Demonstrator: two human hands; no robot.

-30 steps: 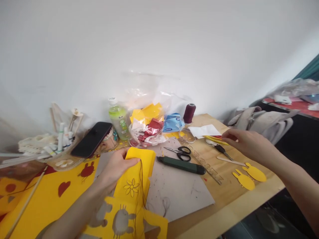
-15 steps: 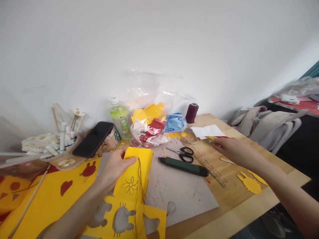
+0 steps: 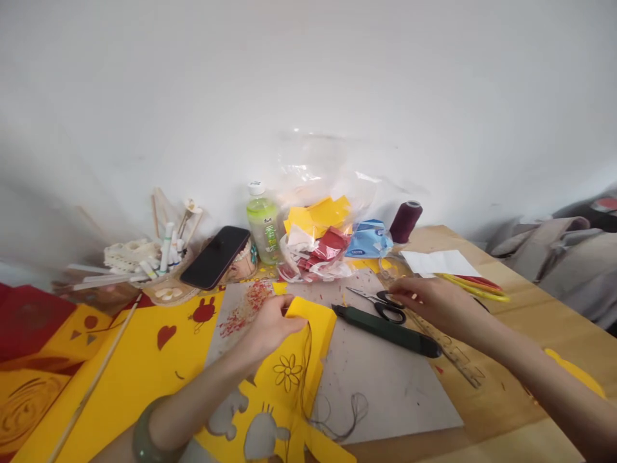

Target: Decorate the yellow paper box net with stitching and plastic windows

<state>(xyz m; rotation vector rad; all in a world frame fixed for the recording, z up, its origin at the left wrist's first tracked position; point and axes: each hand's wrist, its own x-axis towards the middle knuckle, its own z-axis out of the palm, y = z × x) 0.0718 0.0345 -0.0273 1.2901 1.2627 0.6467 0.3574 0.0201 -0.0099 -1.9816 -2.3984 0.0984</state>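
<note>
- Honestly, the snag risk bugs me most: my left hand (image 3: 270, 328) is pinching a bright yellow, felt-like sheet (image 3: 315, 315) with a flower outline, above the grey board, and some thin dark thread (image 3: 307, 354) trails down its front. The loose loops lie on the board, so one careless tug could knot them.
- My right hand (image 3: 436, 302) has its fingers bent together right at the small scissors with black handles (image 3: 378, 299). Can't tell if I've actually got hold of a ring, so a sloppy fingertip grab might just push them around.
- Also, the chunky dark green cutter (image 3: 390, 332) lies just beside those scissors, its front end near the sheet's edge. Can't see whether any blade is out; if it is, a sideways swipe could nick the sheet or me.
- Then there's the clear plastic ruler (image 3: 453, 360) under my right wrist area, easy to drag along by accident.
- Oh, and the yellow sheet with animal-shaped holes (image 3: 224, 447) sits below my left hand. Thread could catch on those cut edges, I reckon, and tear the skinny bits.
</note>
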